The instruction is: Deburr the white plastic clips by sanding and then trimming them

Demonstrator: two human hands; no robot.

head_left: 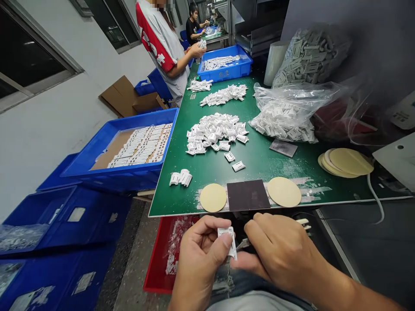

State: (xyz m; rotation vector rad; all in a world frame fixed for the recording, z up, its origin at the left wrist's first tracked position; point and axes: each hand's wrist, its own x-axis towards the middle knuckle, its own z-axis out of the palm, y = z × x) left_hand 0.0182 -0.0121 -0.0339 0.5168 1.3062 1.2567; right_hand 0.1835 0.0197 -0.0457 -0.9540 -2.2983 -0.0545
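Observation:
My left hand (202, 259) pinches a small white plastic part (227, 242) between thumb and fingers, just in front of the table edge. Close on its right, my right hand (282, 250) is closed around a tool of which only a short grey blade-like tip (244, 244) shows. My right thumb reaches to the lower corner of the white part. Most of the tool is hidden in the fist. Beyond the hands, a large pile of similar white parts (215, 131) lies on the green table (175, 151), with a few single ones nearer to me.
Along the front edge lie two yellow discs (213, 198) and a dark square pad (248, 195). Clear bags of parts (285, 116) stand at the right. Blue bins (119, 172) line the left; a red bin (158, 263) is below. A co-worker (168, 52) stands beyond.

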